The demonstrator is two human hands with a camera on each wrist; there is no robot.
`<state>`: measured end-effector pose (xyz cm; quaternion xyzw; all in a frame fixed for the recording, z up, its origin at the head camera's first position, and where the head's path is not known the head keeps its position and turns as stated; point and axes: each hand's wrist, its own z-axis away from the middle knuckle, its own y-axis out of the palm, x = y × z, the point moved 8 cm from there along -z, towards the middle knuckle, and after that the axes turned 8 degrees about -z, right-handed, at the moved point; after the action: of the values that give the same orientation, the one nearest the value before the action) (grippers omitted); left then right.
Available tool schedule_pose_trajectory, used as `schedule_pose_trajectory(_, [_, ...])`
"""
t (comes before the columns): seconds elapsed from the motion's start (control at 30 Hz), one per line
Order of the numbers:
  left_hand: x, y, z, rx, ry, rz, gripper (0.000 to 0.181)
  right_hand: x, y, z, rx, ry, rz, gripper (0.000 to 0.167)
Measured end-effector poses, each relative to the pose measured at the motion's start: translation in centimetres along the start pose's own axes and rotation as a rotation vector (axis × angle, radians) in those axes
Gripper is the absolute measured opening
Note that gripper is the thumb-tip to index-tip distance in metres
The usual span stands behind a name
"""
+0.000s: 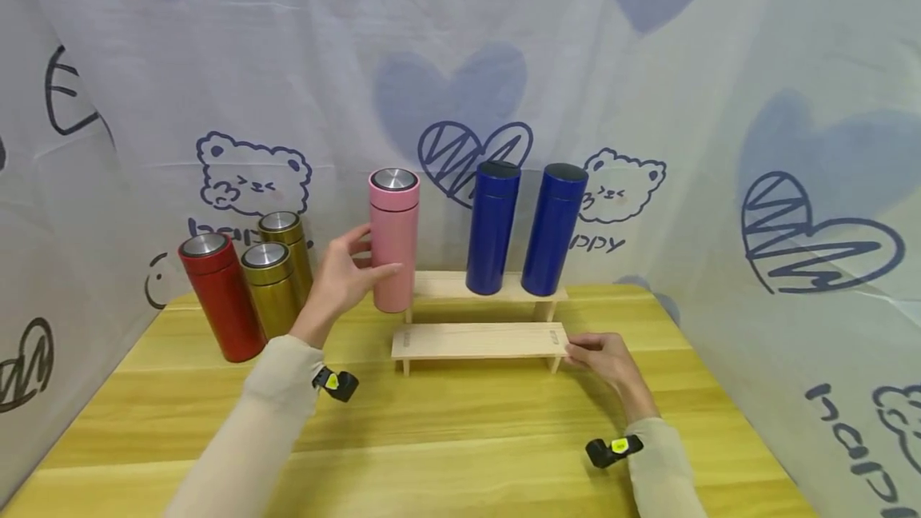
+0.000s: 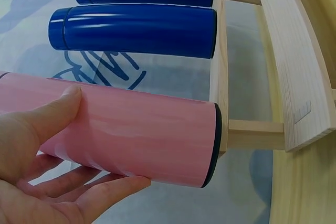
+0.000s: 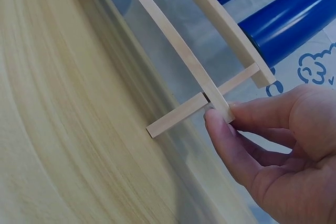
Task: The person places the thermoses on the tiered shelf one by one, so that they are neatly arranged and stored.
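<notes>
In the head view my left hand (image 1: 348,274) grips a pink thermos (image 1: 394,246) upright, its thumb across the front. The left wrist view shows the black-rimmed base of this thermos (image 2: 142,129) by the left end of the upper shelf; whether it touches the wood I cannot tell. My right hand (image 1: 604,354) pinches the right end of the lower step of a two-tier wooden rack (image 1: 475,340) between thumb and fingers. Two blue thermoses (image 1: 492,230) (image 1: 554,230) stand on the upper shelf (image 1: 439,284), side by side toward its right.
Left of my left hand a red thermos (image 1: 221,298) and two gold thermoses (image 1: 273,290) (image 1: 284,222) stand close together on the wooden table (image 1: 432,446). A patterned white cloth (image 1: 324,62) hangs behind the table and along both sides.
</notes>
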<state>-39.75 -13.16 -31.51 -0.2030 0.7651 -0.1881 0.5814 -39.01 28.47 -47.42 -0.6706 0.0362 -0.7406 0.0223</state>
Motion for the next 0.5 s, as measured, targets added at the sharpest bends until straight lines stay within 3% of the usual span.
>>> schedule_pose_trajectory(0.5, [-0.3, 1.4, -0.5, 0.016, -0.013, 0.006, 0.081, 0.0, -0.2, 0.0, -0.022, 0.001, 0.001, 0.036])
